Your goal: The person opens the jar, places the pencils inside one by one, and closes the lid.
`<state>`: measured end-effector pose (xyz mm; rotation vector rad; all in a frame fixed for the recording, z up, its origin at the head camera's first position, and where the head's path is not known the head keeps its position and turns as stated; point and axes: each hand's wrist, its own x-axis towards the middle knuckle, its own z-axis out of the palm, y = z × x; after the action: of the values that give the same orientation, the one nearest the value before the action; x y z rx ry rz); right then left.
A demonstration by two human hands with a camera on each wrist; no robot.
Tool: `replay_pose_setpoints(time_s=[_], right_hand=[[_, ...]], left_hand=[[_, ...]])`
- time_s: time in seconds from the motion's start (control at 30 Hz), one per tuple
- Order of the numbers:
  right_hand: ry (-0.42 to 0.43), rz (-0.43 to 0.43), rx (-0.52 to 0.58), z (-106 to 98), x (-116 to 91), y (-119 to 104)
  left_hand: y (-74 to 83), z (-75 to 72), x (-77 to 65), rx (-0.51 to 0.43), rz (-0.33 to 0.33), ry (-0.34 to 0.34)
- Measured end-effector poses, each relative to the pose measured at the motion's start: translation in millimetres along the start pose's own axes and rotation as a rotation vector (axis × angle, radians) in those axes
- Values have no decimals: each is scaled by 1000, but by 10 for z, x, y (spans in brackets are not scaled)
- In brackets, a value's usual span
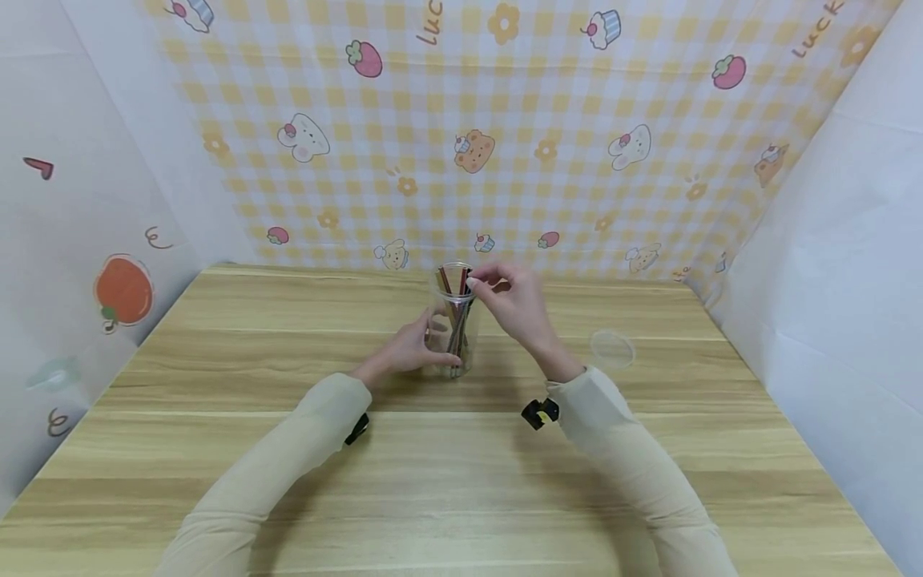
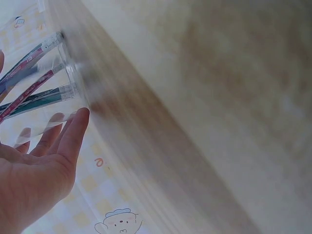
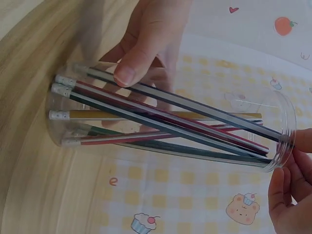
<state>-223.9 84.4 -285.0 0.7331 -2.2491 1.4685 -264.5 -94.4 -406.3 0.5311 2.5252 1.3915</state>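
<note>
A tall clear plastic jar (image 1: 473,340) stands upright on the wooden table, its mouth uncovered. Inside lean several striped pencils (image 3: 161,117) in red, green, yellow and dark tones, eraser ends down. The left hand (image 1: 411,346) holds the jar low on its side, thumb in front and fingers behind. At the rim, the right hand (image 1: 515,303) pinches the upper end of a dark pencil (image 3: 219,115) between thumb and fingers; the fingertips partly hide that end. In the left wrist view, the left hand's fingers (image 2: 73,134) lie along the clear wall.
A clear round lid (image 1: 613,349) lies flat on the table (image 1: 433,481) to the right of the jar. Behind the table hangs a yellow checked cloth (image 1: 433,208). White sheets (image 1: 851,240) close off both sides.
</note>
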Motion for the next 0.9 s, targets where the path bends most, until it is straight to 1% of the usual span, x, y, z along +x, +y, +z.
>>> replay_pose_setpoints(time_s=[0.23,0.43,0.53,0.6,0.73,0.8,0.9], right_hand=[[-12,18,13,54,35,311],[-5,15,-35,60,31,349],[2,32,-42,45,22,345],[25,63,-20,26,23,341],[111,118,52,-43,47,344],[154,131,87,-85,64,357],[189,147,146,-148,81,386]], left_hand=[[3,-4,5,27,-3,0],[1,-2,4,15,-4,-6],[4,0,4,20,-2,-5],[7,2,5,25,-2,-4],[18,5,2,26,-8,-1],[22,7,1,26,-11,-2],[22,8,0,29,-19,-1]])
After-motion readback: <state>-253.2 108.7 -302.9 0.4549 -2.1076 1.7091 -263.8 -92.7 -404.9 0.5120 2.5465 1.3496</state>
